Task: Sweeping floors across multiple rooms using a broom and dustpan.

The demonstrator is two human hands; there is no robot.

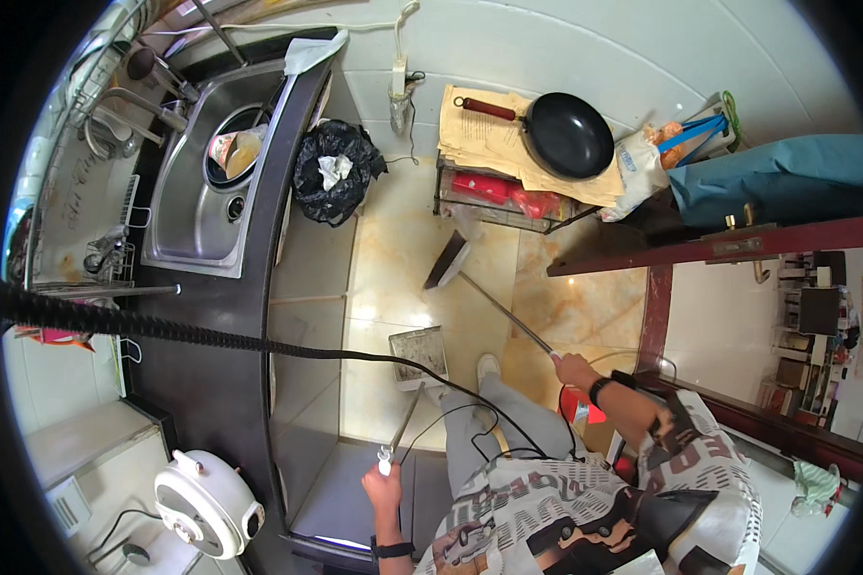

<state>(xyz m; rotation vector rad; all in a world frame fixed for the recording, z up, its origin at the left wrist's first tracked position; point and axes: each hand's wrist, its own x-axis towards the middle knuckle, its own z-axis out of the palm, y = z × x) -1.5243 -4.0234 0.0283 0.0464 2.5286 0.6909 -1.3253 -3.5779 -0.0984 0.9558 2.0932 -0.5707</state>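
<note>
Gripping with the right hand (572, 370), fingers curled closed around the top end: a long-handled broom with thin metal stick and dark, pale-edged head (490, 299). Held that high probably for floor reach without stooping. Gripping with the left hand (384, 491), fingers closed around the white handle end: a square, scuffed grey dustpan on a thin stick (418, 349). Angled down ahead of the legs, likely to keep the pan low; exact contact with the cream marbled tile floor (384, 259), can't tell. Past the broom head, by the white tiled wall (508, 48): tan paper sheets (489, 144), presumably as a protective layer under the round black frying pan (570, 134). Left of that, beside the black counter (211, 383), maybe for easy tossing: a black plastic rubbish bag (312, 192).
</note>
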